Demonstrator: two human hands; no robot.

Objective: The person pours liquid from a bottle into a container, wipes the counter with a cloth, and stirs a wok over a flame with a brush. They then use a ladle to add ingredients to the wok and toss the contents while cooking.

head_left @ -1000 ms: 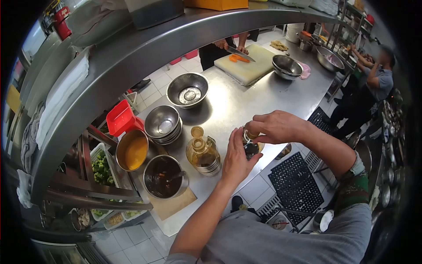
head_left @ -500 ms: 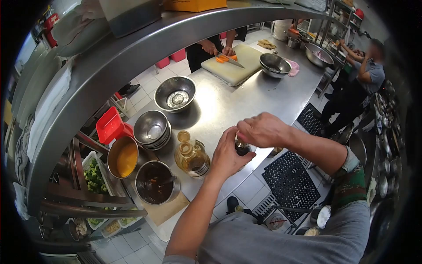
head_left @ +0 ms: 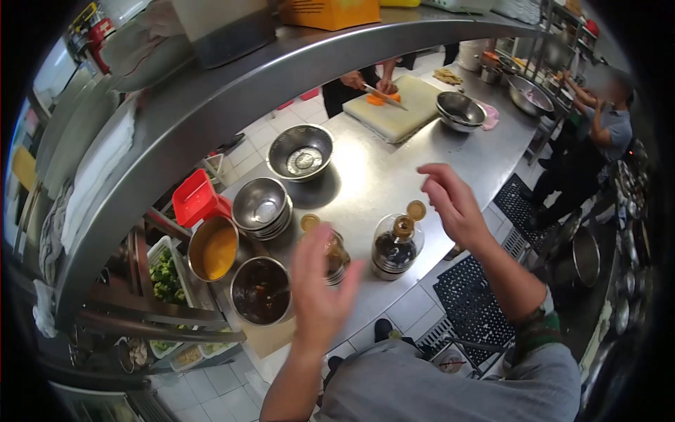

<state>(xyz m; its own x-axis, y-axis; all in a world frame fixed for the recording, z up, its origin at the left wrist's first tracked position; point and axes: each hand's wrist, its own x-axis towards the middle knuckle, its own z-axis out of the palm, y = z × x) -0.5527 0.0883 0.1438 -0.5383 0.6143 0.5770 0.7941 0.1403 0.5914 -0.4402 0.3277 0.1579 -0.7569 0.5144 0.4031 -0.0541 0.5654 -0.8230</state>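
Note:
My left hand [head_left: 320, 288] is raised with its fingers spread, holding nothing. It partly covers a glass bottle [head_left: 339, 261] of amber liquid, whose round gold cap [head_left: 310, 223] shows beside it. To the right stands a second bottle [head_left: 395, 253] of dark liquid, upright on the steel table [head_left: 351, 200]. Its mouth is uncovered, and another gold cap [head_left: 416, 210] appears right beside the neck. My right hand [head_left: 455, 205] is in the air to the right of that cap, empty, fingers apart.
Left of the bottles are a pot of dark sauce [head_left: 260, 292], a pot of orange liquid [head_left: 214, 250], stacked bowls [head_left: 259, 204] and a colander [head_left: 300, 151]. Across the table, a person cuts something orange on a cutting board [head_left: 401, 119]. A steel shelf [head_left: 232, 84] arches overhead.
Both hands have come off the dark bottle, the left moving left and the right moving right. The dark bottle's open mouth and the cap beside it now show. The view has shifted slightly.

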